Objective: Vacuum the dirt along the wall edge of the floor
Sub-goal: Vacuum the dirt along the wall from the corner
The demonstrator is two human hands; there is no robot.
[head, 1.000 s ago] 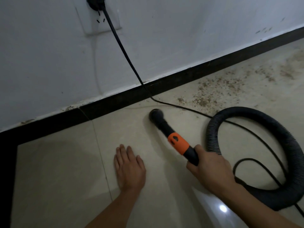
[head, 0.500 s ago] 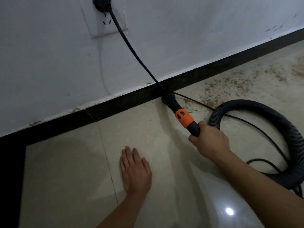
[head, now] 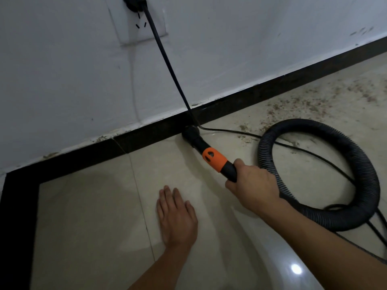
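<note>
My right hand (head: pixel 254 186) grips the black vacuum nozzle (head: pixel 209 152) just behind its orange collar. The nozzle's round tip (head: pixel 189 132) is pressed against the black baseboard (head: pixel 146 132) where floor meets white wall. Brown dirt (head: pixel 310 105) is scattered on the beige tiles along the baseboard to the right of the tip. The ribbed black hose (head: pixel 364 170) loops on the floor at right. My left hand (head: pixel 177 214) lies flat on the tile, fingers straight, pointing toward the wall.
A black power cord (head: pixel 167 59) runs from a plug in the wall socket (head: pixel 138 19) down to the floor beside the nozzle tip, then trails right under the hose. A black floor border (head: pixel 18 216) runs down the left side.
The nozzle moved from the open tile up to the baseboard, then slid slightly left along it. My right hand followed it. My left hand stayed flat on the floor.
</note>
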